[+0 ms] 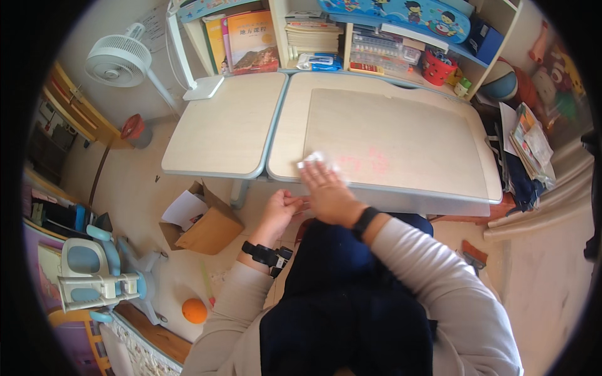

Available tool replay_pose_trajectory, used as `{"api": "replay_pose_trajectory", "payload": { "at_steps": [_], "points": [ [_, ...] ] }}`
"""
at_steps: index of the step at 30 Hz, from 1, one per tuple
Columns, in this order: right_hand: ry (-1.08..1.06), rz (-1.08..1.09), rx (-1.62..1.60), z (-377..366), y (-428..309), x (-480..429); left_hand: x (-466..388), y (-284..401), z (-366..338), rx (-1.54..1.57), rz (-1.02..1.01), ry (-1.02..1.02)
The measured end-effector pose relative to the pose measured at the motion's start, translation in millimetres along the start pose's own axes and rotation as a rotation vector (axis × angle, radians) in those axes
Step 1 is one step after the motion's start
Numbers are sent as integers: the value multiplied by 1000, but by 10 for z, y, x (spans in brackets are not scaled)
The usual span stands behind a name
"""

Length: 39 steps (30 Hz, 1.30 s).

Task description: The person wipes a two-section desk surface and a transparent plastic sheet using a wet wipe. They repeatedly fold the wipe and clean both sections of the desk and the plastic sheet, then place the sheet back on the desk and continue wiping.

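My right hand (pixel 329 192) presses a crumpled white tissue (pixel 316 159) against the desk's front edge area, fingers flat over it and slightly blurred. Beneath it lies a clear desk mat (pixel 400 122), whose front strip hangs over the edge of the pale desktop (pixel 294 117). Pink smudged marks (pixel 364 162) show on the mat just right of the tissue. Below the desk edge, my left hand (pixel 282 209) has its thumb and fingers pinched at the mat's overhanging left corner; my right hand partly hides the fingertips.
A narrower side panel (pixel 221 127) adjoins the desktop, bearing a white lamp base (pixel 203 88). Shelves behind hold books (pixel 251 42) and a red pen holder (pixel 438 68). On the floor are a cardboard box (pixel 211 225), an orange ball (pixel 194 310) and a blue-white chair (pixel 108 272).
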State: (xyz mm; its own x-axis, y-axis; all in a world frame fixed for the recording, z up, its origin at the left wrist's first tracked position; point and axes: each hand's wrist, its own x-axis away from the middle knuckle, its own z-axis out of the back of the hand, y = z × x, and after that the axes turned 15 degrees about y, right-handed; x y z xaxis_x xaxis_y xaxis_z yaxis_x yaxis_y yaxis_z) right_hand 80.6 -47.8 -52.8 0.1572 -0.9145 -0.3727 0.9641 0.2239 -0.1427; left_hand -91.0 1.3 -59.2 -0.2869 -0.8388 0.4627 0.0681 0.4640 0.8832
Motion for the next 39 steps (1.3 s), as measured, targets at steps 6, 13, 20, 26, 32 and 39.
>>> {"api": "replay_pose_trajectory", "payload": {
  "at_steps": [6, 13, 20, 26, 32, 39],
  "points": [
    [50, -46, -10, 210, 9, 135, -32, 36, -12, -24, -9, 12],
    [142, -322, 669, 898, 1404, 1515, 29, 156, 25, 16, -2, -36],
    [123, -630, 501, 981, 1451, 1672, 11, 81, 27, 91, -42, -90],
    [76, -86, 130, 688, 477, 1075, 56, 190, 58, -10, -266, -233],
    [130, -189, 305, 1018, 1093, 1588, 30, 213, 20, -468, -735, -162],
    [200, -772, 481, 1619, 2104, 2815, -109, 233, -42, -690, -1099, 15]
  ]
}}
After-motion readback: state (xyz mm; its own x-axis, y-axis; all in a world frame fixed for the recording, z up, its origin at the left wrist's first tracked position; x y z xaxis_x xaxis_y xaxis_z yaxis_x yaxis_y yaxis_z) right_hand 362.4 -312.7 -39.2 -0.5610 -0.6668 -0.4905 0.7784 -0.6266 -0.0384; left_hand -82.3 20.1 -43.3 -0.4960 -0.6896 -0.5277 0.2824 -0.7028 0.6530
